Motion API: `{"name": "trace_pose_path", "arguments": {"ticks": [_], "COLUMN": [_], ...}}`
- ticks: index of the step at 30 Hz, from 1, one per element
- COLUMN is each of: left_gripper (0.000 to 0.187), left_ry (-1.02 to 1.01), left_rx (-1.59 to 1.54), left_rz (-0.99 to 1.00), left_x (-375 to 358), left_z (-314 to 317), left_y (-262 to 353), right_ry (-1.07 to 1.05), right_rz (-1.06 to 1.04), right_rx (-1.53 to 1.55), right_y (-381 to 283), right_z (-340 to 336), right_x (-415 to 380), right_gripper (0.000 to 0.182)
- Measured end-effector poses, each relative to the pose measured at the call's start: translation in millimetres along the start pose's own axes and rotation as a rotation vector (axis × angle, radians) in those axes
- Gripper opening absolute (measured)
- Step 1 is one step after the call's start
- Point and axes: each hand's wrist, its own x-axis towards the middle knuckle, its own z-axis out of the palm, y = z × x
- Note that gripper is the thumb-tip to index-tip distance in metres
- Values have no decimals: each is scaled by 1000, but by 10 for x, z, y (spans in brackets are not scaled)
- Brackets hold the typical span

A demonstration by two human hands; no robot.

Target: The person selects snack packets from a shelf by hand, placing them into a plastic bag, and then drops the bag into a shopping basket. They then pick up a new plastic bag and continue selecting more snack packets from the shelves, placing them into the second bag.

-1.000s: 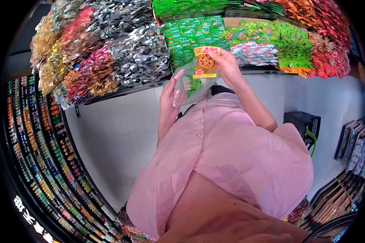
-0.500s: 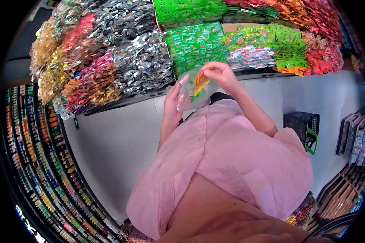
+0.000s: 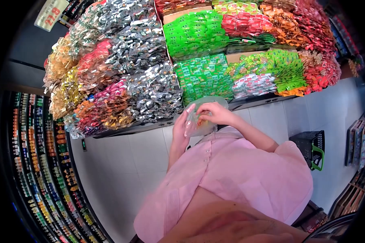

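In front of the pink shirt [image 3: 227, 174], my left hand [image 3: 181, 127] grips the side of a clear plastic bag [image 3: 210, 128]. Small wrapped pieces [image 3: 200, 122] in orange and yellow show dimly through the plastic. My right hand [image 3: 215, 113] is over the bag's mouth, fingers curled and pinched together toward the inside. Whatever those fingers hold is hidden by the hand. Just beyond the bag lie green and white small packets [image 3: 205, 77] in a display compartment.
Silver packets [image 3: 148, 85] heap up on the left of the display, with bright green packets [image 3: 194, 32] and red packets [image 3: 318, 77] farther right. A black basket [image 3: 308, 141] with a green handle stands on the floor. Curved shelves [image 3: 40, 162] line the left side.
The camera view has tipped forward, so the display sits lower in frame. My right hand has lowered toward the bag's mouth; the orange piece near its fingers earlier is now mostly covered.
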Motion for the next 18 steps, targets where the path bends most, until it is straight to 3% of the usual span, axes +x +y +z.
{"name": "trace_pose_path", "arguments": {"ticks": [4,7,8,11,14,17,18], "left_gripper": [47,47,47,47,47,47,47], "left_ry": [30,12,10,36,98,-19,-37], "left_rx": [-8,-10,-6,4,2,35,44], "left_rz": [18,34,34,32,20,24,20], "left_x": [37,57,50,30,34,-16,-4], "left_z": [20,-42,-61,-48,1,-89,-129], "left_y": [7,-45,-56,-65,-71,-65,-93], "right_ry": [90,287,383,589,370,23,73], "right_rz": [57,67,-7,166,521,650,596], "right_rx": [-41,-134,-339,-495,-481,-389,-370], "right_y": [-9,35,98,102,200,502,510], "right_z": [-110,-242,-289,-376,-449,-380,-290], "right_x": [23,-25,-40,-134,-288,-387,-414], "right_gripper": [23,25,25,39,43,44,43]}}
